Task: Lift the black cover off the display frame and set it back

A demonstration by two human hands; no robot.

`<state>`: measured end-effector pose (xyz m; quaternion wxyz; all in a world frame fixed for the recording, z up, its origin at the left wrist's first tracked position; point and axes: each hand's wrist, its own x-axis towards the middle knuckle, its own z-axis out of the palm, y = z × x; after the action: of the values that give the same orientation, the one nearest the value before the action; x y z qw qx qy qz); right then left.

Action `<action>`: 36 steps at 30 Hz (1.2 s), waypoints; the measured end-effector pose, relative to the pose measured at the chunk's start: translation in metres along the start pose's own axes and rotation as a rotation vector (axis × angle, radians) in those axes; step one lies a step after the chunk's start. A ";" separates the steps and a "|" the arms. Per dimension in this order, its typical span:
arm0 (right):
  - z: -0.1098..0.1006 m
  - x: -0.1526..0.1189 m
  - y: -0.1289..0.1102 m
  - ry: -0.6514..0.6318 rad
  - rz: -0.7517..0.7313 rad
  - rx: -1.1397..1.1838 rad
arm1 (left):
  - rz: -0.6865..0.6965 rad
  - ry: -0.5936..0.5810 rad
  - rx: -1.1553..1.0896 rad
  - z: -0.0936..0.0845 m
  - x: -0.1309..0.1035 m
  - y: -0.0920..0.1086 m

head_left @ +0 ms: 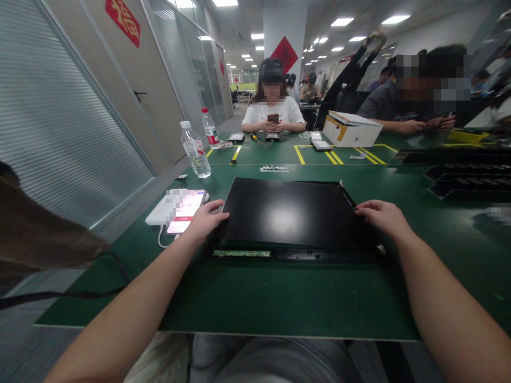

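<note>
A black display panel (287, 210) with a glossy, light-reflecting face lies in front of me, a little skewed within a black frame (319, 255). A narrow green circuit board (241, 254) shows along the frame's near strip. At the panel's left edge, my left hand (207, 217) grips it with the thumb on top. My right hand (382, 215) pinches the right edge with thumb and fingertips; whether the frame's rim is also in that pinch is hidden. Small pale tabs show at the right corners.
Left of the panel, a lit phone (186, 211) rests against a white box-like device (162, 207) with a cable. Two water bottles (196, 151) stand behind them. Across the green table (279, 303) are a white box (351, 129), small drives (320, 144) and seated people. Black parts (463, 178) lie right.
</note>
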<state>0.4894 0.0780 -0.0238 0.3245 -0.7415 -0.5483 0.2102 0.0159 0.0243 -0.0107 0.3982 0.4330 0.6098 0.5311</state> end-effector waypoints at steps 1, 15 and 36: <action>0.000 0.000 -0.001 -0.007 0.013 0.006 | 0.003 -0.003 0.021 0.000 0.000 0.000; -0.003 -0.003 -0.006 -0.035 0.018 -0.004 | 0.034 -0.033 0.222 -0.005 0.006 -0.012; -0.003 -0.002 -0.008 -0.049 0.031 -0.040 | 0.104 -0.096 0.483 -0.010 0.015 -0.021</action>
<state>0.4849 0.0765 -0.0158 0.2926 -0.7509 -0.5486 0.2225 -0.0002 0.0342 -0.0305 0.2838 0.5713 0.6761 0.3687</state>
